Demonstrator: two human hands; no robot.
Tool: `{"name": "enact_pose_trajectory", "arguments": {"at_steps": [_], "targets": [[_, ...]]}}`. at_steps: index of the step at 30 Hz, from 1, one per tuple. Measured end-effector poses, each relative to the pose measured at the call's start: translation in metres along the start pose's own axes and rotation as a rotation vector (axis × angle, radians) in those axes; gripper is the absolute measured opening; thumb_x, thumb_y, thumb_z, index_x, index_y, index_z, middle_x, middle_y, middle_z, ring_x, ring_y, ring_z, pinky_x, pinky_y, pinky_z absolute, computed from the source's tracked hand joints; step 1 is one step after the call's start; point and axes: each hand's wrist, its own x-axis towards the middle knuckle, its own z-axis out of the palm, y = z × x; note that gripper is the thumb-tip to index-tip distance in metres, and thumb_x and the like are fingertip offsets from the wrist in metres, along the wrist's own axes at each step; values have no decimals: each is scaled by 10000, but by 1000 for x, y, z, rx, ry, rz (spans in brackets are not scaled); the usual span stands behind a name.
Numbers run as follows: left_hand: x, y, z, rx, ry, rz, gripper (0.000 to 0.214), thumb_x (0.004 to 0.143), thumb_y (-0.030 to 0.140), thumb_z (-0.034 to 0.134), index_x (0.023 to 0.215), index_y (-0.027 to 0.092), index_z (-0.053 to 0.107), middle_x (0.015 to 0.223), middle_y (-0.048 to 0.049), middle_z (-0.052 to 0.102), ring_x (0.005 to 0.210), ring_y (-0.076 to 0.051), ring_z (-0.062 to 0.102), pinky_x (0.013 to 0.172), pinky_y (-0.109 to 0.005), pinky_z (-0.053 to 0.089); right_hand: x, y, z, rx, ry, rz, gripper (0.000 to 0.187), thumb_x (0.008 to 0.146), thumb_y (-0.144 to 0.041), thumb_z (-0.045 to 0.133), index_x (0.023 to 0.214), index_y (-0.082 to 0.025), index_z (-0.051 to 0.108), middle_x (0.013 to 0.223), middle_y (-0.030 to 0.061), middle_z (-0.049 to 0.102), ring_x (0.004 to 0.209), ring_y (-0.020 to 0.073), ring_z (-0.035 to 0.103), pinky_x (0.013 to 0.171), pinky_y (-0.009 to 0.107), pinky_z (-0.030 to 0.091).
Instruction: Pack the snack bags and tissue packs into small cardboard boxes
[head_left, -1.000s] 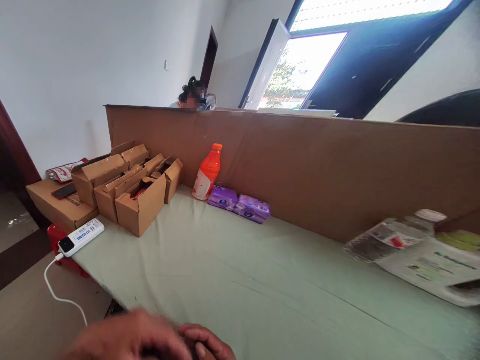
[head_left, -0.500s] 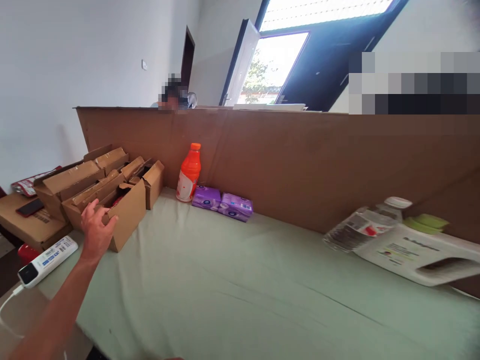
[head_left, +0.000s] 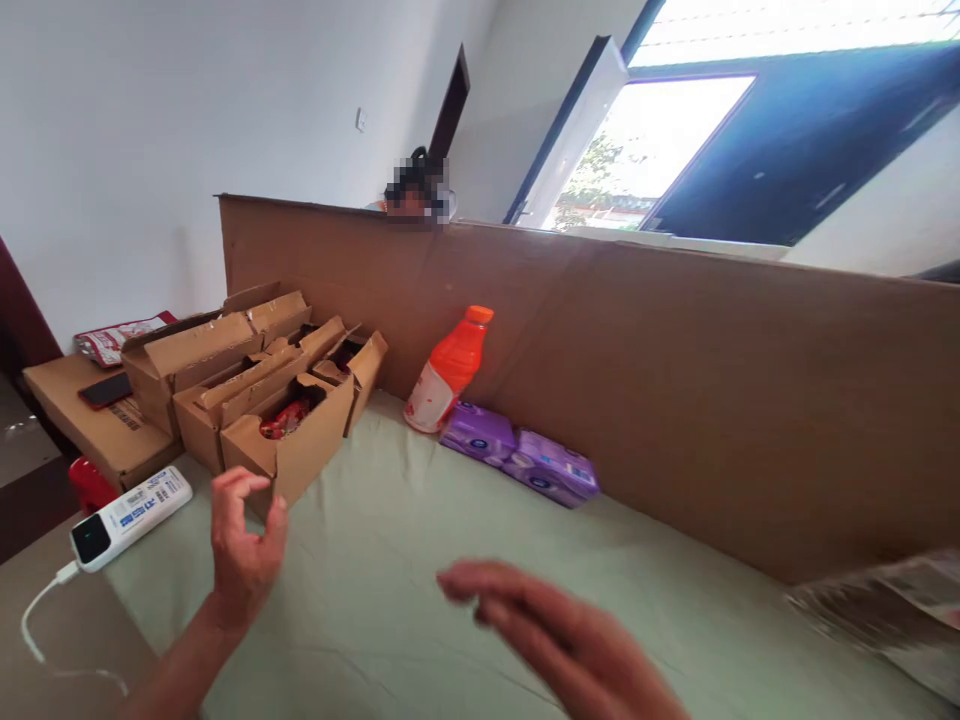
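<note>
My left hand [head_left: 246, 540] is in front of the nearest cardboard box [head_left: 319, 445], its fingers curved and the thumb apart, with nothing between them. That box is open at the top, and red wrapped packets [head_left: 289, 415] show inside it. Over the cloth, right of my left hand, my right hand [head_left: 555, 630] is stretched out with straight fingers, holding nothing and slightly blurred. An orange bottle [head_left: 457, 365] with a white label stands tilted in the view beyond the hands. Beside it lie two purple tissue packs [head_left: 480, 435], end to end.
More open cardboard boxes [head_left: 195, 350] stand behind the nearest one. A white power bank [head_left: 139, 515] with a cable lies at the left edge. A cardboard wall [head_left: 637, 370] runs along the back, with a person behind it. A blurred plastic package [head_left: 885, 610] is at the right.
My left hand has come off the nearest box and drawn back toward me. My right hand has entered from below. The view has turned left, so everything sits further right.
</note>
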Motion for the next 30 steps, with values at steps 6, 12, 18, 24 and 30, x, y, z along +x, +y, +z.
{"name": "enact_pose_trajectory", "arguments": {"at_steps": [6,12,18,24,30], "targets": [[-12,21,26,-256,-852,-23,132,811,215,591,923,200,660,904,-82,689,879,-237,650,833,-385,550,202,-91,42,-504,-182,-443,305,939,-302,524,1030,-146,769,959,29,762,846,150,689,765,258,486],[-24,1,91,-234,-989,-212,538,709,147,592,1245,95,597,1228,-208,637,1175,-363,577,1054,-535,467,285,-71,124,-1062,-719,-366,324,599,-158,867,913,-180,790,672,-31,708,630,131,654,622,215,438],[-51,-41,118,-282,-840,-417,698,765,147,547,1448,156,401,1480,-193,484,1379,-336,457,1191,-546,340,273,-53,126,-1142,-769,-435,332,659,-247,854,979,-209,772,790,22,754,729,169,707,570,207,388],[-58,-47,128,-341,-740,-500,708,779,181,570,1463,201,385,1396,-175,566,1216,-306,589,1110,-520,434,272,-46,138,-1280,-801,-379,43,745,-202,776,775,-172,782,746,54,755,745,187,712,667,243,451],[-56,-53,140,-346,-662,-546,764,743,150,534,1479,164,330,1317,-175,602,1088,-264,632,1003,-486,505,271,-90,113,-1254,-548,-390,127,801,-108,633,756,-149,745,821,81,740,836,198,683,700,257,427]]}}
